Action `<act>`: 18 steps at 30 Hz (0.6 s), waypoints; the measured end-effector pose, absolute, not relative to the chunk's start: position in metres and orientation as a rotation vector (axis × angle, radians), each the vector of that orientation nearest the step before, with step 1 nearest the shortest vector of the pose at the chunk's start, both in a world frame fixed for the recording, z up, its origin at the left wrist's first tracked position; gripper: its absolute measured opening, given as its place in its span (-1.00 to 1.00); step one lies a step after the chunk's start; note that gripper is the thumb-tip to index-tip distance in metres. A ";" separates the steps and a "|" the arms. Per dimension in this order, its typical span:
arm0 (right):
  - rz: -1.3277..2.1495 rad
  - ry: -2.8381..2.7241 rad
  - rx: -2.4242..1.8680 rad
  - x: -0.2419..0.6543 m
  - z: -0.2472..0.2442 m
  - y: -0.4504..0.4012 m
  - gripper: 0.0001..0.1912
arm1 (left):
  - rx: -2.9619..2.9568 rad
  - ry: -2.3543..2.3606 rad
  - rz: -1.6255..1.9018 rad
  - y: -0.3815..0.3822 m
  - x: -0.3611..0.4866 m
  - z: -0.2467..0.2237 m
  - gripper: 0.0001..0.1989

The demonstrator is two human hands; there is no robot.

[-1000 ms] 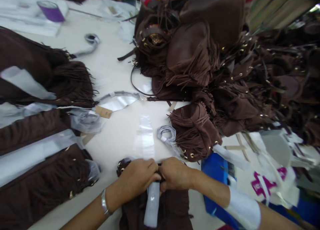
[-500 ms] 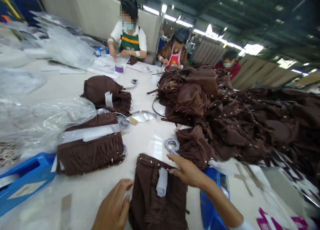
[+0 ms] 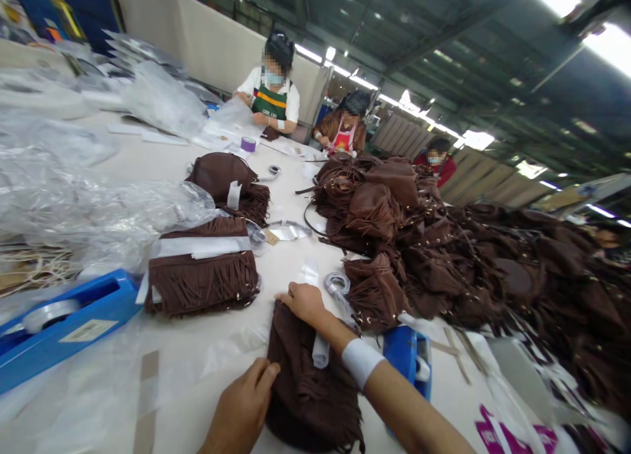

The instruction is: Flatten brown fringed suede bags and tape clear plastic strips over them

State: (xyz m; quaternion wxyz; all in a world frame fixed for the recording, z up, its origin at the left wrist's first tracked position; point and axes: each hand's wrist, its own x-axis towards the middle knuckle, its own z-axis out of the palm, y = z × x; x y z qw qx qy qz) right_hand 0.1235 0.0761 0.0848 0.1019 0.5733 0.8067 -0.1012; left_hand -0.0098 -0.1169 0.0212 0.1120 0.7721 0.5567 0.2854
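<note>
A dark brown fringed bag (image 3: 308, 391) lies in front of me, its fringe toward the near right. My left hand (image 3: 241, 405) is closed, thumb and fingers pinching the bag's left edge. My right hand (image 3: 304, 304) reaches across the bag, its fingers closed on the top left corner. The right forearm covers part of the bag's right side. A rolled white sheet (image 3: 321, 353) sits on the bag, partly hidden by that forearm. Just beyond my right hand lies a clear-wrapped coil (image 3: 338, 283).
Blue tape dispensers stand left (image 3: 106, 313) and right (image 3: 407, 355). A fringed bag with white wrap (image 3: 202, 276) and a rounder one (image 3: 221, 175) lie to the left, beside clear plastic bags (image 3: 98, 204). Brown bags (image 3: 394, 204) pile up at right. Co-workers (image 3: 273, 92) work beyond.
My right hand has moved left from the bag's top right to its top left corner. My left hand, formerly beside the bag, now pinches its edge. The view has shifted.
</note>
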 end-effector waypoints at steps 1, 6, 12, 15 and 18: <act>-0.273 2.379 1.716 0.125 0.082 0.075 -0.45 | 2.268 1.652 0.811 -0.119 -0.011 0.019 -0.64; -0.192 2.361 1.837 0.128 0.067 0.072 -0.48 | 2.408 1.762 0.909 -0.130 -0.016 0.004 -0.69; -0.182 2.377 1.918 0.129 0.050 0.071 -0.49 | 2.457 1.764 0.905 -0.135 -0.019 0.006 -0.74; -0.175 2.394 1.945 0.128 0.051 0.069 -0.50 | 2.383 1.734 0.824 -0.135 -0.022 0.012 -0.79; -0.151 2.433 1.956 0.131 0.066 0.069 -0.55 | 2.268 1.689 0.718 -0.130 -0.024 0.014 -0.78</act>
